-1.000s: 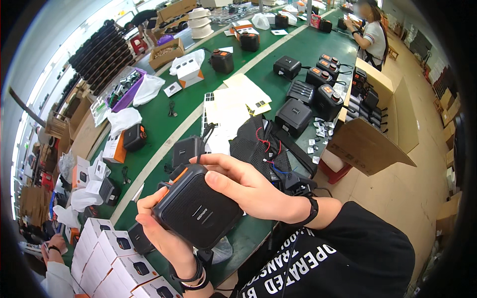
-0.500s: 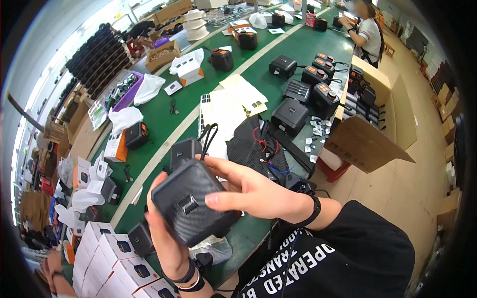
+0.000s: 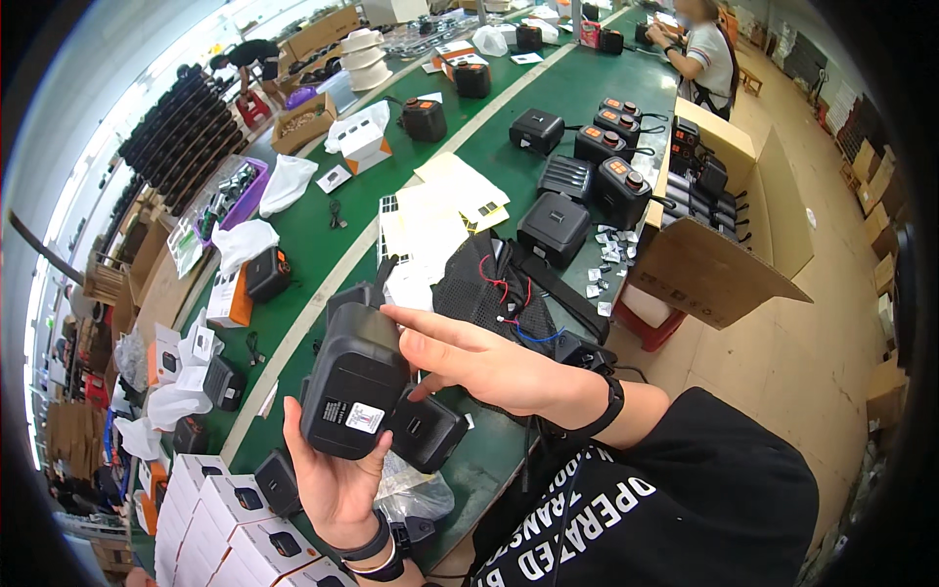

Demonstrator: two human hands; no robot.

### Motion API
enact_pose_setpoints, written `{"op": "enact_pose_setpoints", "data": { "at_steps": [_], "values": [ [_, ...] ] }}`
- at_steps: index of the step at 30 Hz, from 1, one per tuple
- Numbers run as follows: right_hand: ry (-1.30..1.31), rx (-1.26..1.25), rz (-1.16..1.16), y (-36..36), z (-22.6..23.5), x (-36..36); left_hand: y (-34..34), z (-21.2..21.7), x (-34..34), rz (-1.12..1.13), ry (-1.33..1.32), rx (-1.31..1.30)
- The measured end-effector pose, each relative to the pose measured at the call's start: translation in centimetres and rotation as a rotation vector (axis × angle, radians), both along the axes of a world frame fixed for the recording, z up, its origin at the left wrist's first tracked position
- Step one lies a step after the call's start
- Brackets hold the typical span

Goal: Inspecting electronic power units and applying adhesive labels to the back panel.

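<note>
Left hand point(image 3: 337, 492) clamping black boxy device point(image 3: 355, 364) beyond white-box stack point(image 3: 233, 523), toward its right; right hand point(image 3: 479, 364) touching device's edge, fingers extending loosely. Best: supporting weight two-handed, placing thumb clear of white label point(image 3: 365, 418).

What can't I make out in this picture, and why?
All in the head view:
Held black speaker: its far side, turned away from the camera.
Left hand: some fingers, hidden behind that speaker.
White boxes: the stack's bottom, cut off by the lower edge.
Co-worker's hands: what they hold, too small.
</note>
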State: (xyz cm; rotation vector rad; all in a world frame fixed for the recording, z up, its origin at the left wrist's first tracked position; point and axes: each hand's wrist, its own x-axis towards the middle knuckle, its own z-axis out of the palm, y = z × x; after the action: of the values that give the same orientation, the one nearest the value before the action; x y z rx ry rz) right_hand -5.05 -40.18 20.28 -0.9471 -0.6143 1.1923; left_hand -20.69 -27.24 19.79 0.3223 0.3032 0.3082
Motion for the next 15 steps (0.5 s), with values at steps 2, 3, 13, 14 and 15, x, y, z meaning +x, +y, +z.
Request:
{"op": "enact_pose_setpoints", "data": {
  "at_steps": [2,3,13,14,15],
  "values": [
    [0.018,0.05,0.008,0.3,-0.2,-0.2,-0.1,0.4,0.1,0.006,-0.021,-0.126],
    [0.034,0.105,0.012,0.5,-0.5,-0.4,-0.2,0.5,0.1,0.005,-0.022,-0.124],
    [-0.625,0.106,-0.357,2.2,-0.3,-1.3,-2.1,0.5,2.4,0.284,0.318,0.917],
    [-1.067,0.083,-0.573,2.4,-0.3,-1.2,-2.6,1.2,2.8,0.337,0.189,0.895],
    [-1.178,0.064,-0.56,2.5,-0.1,-1.1,-2.2,0.2,2.2,0.32,0.261,1.069]
  ]
}}
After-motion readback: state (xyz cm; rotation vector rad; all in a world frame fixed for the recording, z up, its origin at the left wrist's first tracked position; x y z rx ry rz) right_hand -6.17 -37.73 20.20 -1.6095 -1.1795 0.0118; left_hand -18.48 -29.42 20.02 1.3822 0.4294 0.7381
